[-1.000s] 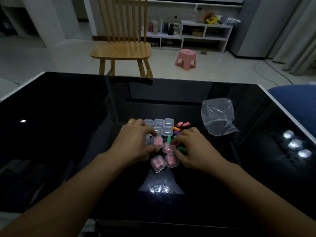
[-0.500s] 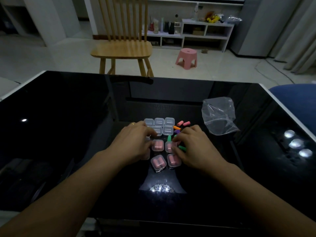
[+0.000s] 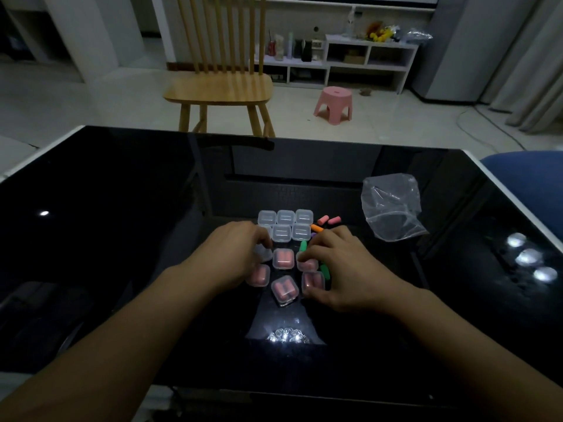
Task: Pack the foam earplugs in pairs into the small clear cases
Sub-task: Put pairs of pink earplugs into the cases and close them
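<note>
both hands curled over the filled cases (image 3: 283,259), the left hand (image 3: 237,257) and right hand (image 3: 338,266) seemingly nudging them into rows, though neither's grip was clear.

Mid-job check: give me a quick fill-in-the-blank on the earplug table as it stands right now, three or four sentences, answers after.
1. The filled cases near the hands hold earplugs of the colour ____.
2. The crumpled plastic bag lies on the ____ side of the table.
3. The stool on the floor beyond the table is ____.
4. The empty cases lie ____ from the person than the filled ones.

Answers: pink; right; pink; farther
</note>
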